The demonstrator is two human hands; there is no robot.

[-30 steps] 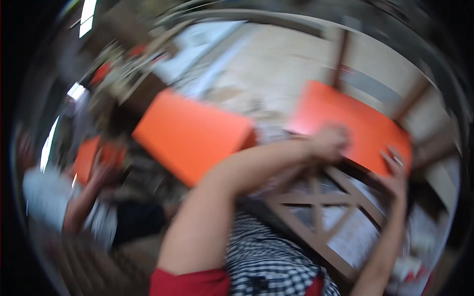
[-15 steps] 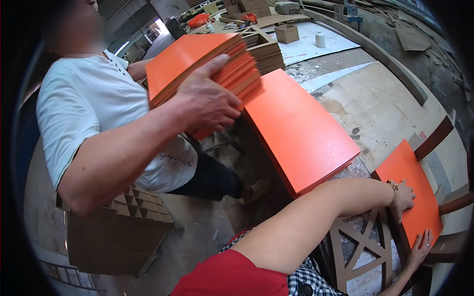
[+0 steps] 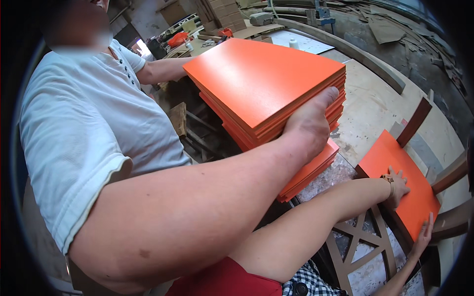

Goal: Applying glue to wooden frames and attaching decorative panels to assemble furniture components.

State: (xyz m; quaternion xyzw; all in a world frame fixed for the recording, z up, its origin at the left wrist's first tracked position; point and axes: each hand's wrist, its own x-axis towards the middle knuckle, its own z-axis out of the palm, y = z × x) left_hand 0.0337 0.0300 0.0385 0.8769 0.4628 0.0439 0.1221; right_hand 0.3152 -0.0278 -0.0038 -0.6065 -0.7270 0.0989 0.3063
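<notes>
My left hand (image 3: 397, 188) lies with spread fingers on an orange board (image 3: 402, 170) at the right. The fingers of my right hand (image 3: 423, 237) are stretched along the board's near right edge. The board rests on a brown wooden frame with upright posts (image 3: 414, 121) on its far side. Beside it, a brown lattice piece with crossed bars (image 3: 363, 241) shows below my left forearm. To the left a co-worker in a white shirt holds a thick stack of orange boards (image 3: 266, 79), the visible hand gripping its right side.
Under the co-worker's stack lies another pile of orange boards (image 3: 313, 170), partly hidden. The co-worker's forearm (image 3: 197, 207) crosses in front of my left arm. A white bottle (image 3: 294, 43) and a long curved rail (image 3: 355, 52) are on the bench behind.
The co-worker's stack has moved right and nearer, from beside the orange pile to over it. My hands have stayed on the board with little change.
</notes>
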